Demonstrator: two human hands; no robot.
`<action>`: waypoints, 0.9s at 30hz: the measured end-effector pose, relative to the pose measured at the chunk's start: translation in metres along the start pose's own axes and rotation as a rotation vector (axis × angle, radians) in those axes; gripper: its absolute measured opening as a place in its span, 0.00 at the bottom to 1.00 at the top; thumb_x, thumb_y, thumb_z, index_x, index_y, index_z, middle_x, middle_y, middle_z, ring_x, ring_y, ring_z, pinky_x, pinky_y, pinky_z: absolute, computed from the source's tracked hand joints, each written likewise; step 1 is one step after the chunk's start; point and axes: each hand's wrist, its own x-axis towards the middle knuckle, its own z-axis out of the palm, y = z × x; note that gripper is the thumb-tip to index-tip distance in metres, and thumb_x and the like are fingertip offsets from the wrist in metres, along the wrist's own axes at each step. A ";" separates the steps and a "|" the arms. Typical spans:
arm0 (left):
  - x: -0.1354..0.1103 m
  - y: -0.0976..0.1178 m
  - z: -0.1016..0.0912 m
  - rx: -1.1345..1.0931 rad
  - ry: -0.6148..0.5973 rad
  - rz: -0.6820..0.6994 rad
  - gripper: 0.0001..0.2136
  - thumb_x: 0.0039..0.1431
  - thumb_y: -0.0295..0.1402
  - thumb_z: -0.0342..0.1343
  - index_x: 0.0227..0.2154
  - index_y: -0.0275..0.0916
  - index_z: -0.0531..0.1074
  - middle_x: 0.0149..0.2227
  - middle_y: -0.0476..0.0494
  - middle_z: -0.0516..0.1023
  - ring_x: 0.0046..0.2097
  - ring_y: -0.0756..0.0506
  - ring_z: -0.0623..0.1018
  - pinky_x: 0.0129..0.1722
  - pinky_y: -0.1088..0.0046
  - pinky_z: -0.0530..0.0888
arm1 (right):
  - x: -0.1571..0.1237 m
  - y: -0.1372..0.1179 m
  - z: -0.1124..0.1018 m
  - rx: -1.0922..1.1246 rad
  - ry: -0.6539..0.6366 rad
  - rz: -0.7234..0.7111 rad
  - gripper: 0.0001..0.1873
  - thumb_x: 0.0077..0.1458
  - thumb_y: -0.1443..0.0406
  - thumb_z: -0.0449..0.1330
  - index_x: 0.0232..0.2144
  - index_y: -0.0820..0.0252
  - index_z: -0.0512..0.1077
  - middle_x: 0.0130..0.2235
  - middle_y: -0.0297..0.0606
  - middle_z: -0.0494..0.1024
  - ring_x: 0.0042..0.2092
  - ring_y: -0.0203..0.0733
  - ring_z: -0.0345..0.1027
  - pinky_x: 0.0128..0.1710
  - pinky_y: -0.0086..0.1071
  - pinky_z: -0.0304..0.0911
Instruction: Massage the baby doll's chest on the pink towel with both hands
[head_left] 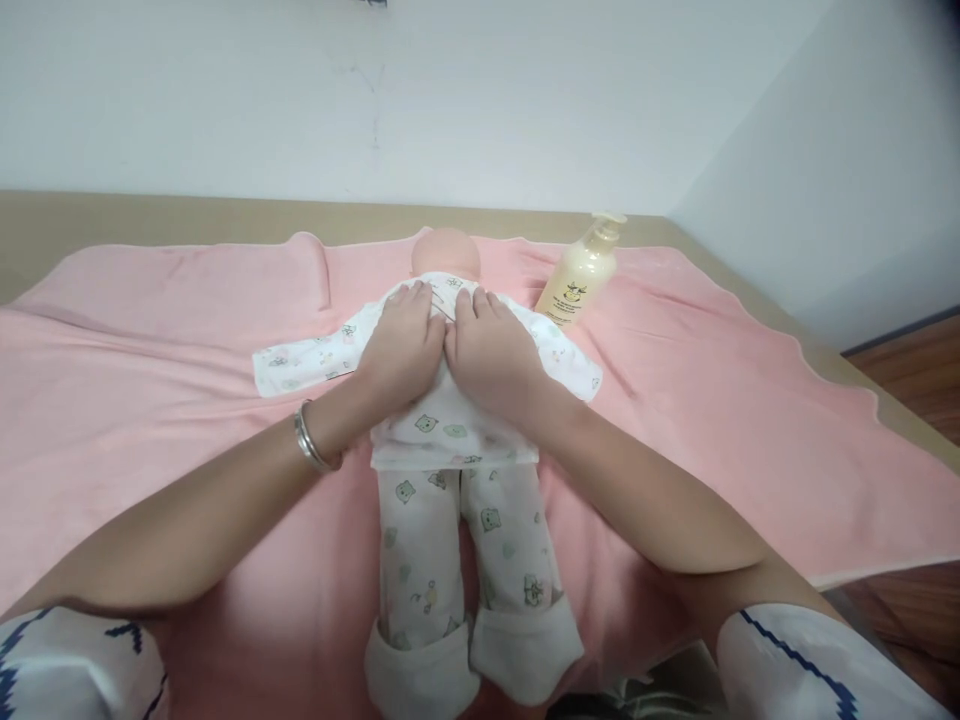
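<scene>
A baby doll (450, 440) in white printed pyjamas lies on a pink towel (150, 340), its bare head (445, 254) pointing away from me and its feet towards me. My left hand (401, 345) lies flat on the doll's upper body, fingers stretched towards the neck. My right hand (491, 350) rests flat beside it, thumbs nearly touching. Both hands press on the doll's white top and hold nothing. A silver bangle (313, 442) sits on my left wrist.
A cream pump bottle (581, 275) lies tilted on the towel just right of the doll's head. The towel covers a beige surface (112, 215) against a white wall. A wooden floor (915, 370) shows at the right.
</scene>
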 end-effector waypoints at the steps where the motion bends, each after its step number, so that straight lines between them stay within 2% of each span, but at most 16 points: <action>1: 0.004 -0.002 -0.001 -0.016 0.010 -0.023 0.22 0.70 0.34 0.41 0.58 0.33 0.72 0.63 0.29 0.75 0.68 0.33 0.71 0.72 0.47 0.66 | -0.003 -0.002 0.000 0.004 0.022 -0.018 0.32 0.73 0.67 0.42 0.71 0.86 0.59 0.70 0.68 0.63 0.74 0.64 0.56 0.73 0.54 0.55; 3: 0.009 -0.004 -0.002 -0.023 0.014 -0.054 0.20 0.69 0.34 0.42 0.55 0.33 0.73 0.61 0.29 0.77 0.65 0.32 0.73 0.70 0.47 0.69 | -0.004 -0.002 -0.001 0.045 0.041 -0.027 0.31 0.72 0.68 0.43 0.70 0.82 0.62 0.70 0.64 0.64 0.74 0.62 0.56 0.73 0.55 0.56; 6: 0.003 0.002 0.001 0.010 -0.009 -0.081 0.24 0.70 0.36 0.41 0.61 0.29 0.69 0.67 0.24 0.70 0.71 0.29 0.67 0.74 0.43 0.63 | 0.009 0.010 -0.005 0.147 -0.029 0.009 0.30 0.72 0.69 0.43 0.69 0.80 0.64 0.71 0.60 0.64 0.74 0.59 0.55 0.73 0.52 0.57; 9: -0.014 0.015 0.005 0.059 -0.044 -0.029 0.29 0.71 0.37 0.42 0.69 0.24 0.60 0.75 0.22 0.58 0.78 0.29 0.55 0.77 0.42 0.54 | 0.027 0.027 -0.008 0.210 -0.116 0.046 0.32 0.74 0.67 0.43 0.72 0.83 0.58 0.74 0.61 0.58 0.76 0.58 0.50 0.76 0.48 0.50; 12: -0.021 0.021 0.004 0.074 -0.100 0.011 0.31 0.72 0.37 0.42 0.71 0.21 0.56 0.77 0.22 0.52 0.79 0.29 0.50 0.78 0.43 0.51 | 0.036 0.037 -0.008 0.193 -0.179 0.030 0.33 0.76 0.63 0.43 0.74 0.83 0.51 0.76 0.60 0.51 0.78 0.59 0.42 0.78 0.49 0.44; 14: -0.014 0.016 0.001 0.047 -0.111 -0.026 0.30 0.73 0.37 0.40 0.70 0.22 0.58 0.76 0.23 0.54 0.79 0.29 0.52 0.78 0.44 0.53 | 0.033 0.036 -0.008 0.136 -0.196 -0.012 0.34 0.77 0.63 0.42 0.75 0.82 0.49 0.76 0.62 0.50 0.78 0.61 0.41 0.77 0.49 0.44; 16: -0.001 0.006 -0.003 0.001 -0.079 -0.081 0.26 0.72 0.37 0.40 0.63 0.26 0.67 0.70 0.23 0.66 0.74 0.29 0.63 0.74 0.44 0.61 | 0.023 0.027 -0.007 0.065 -0.160 -0.058 0.34 0.76 0.63 0.43 0.74 0.84 0.51 0.75 0.66 0.53 0.77 0.63 0.47 0.77 0.51 0.46; 18: 0.011 -0.004 -0.005 -0.060 -0.035 -0.118 0.19 0.70 0.37 0.42 0.50 0.33 0.74 0.57 0.28 0.78 0.62 0.31 0.76 0.65 0.47 0.71 | 0.011 0.014 -0.005 0.012 -0.096 -0.098 0.33 0.75 0.65 0.44 0.73 0.85 0.53 0.74 0.69 0.55 0.76 0.66 0.50 0.76 0.53 0.49; 20: 0.017 -0.010 -0.005 -0.100 -0.002 -0.117 0.13 0.68 0.36 0.43 0.40 0.39 0.73 0.45 0.34 0.81 0.50 0.35 0.79 0.57 0.51 0.76 | 0.001 0.003 -0.001 -0.003 -0.046 -0.144 0.32 0.75 0.66 0.43 0.73 0.85 0.55 0.74 0.69 0.55 0.76 0.67 0.48 0.76 0.55 0.49; 21: 0.018 -0.011 -0.004 -0.097 0.013 -0.110 0.12 0.68 0.35 0.43 0.38 0.40 0.72 0.42 0.36 0.81 0.47 0.36 0.79 0.55 0.52 0.77 | -0.001 -0.001 0.001 0.006 -0.028 -0.161 0.32 0.74 0.67 0.42 0.73 0.85 0.55 0.74 0.68 0.55 0.77 0.66 0.47 0.76 0.55 0.48; 23: 0.014 -0.009 -0.003 -0.034 0.028 -0.086 0.14 0.69 0.35 0.41 0.40 0.38 0.72 0.43 0.33 0.80 0.49 0.35 0.78 0.56 0.51 0.76 | -0.001 -0.003 0.003 0.057 -0.007 -0.160 0.32 0.74 0.68 0.41 0.72 0.85 0.57 0.74 0.65 0.56 0.77 0.62 0.46 0.77 0.54 0.46; 27: -0.005 0.002 0.001 0.126 0.021 0.023 0.21 0.70 0.32 0.38 0.56 0.30 0.71 0.57 0.25 0.77 0.63 0.31 0.74 0.67 0.46 0.69 | 0.019 0.013 0.001 0.214 -0.064 -0.040 0.32 0.74 0.66 0.41 0.73 0.83 0.56 0.75 0.60 0.54 0.78 0.58 0.44 0.78 0.51 0.45</action>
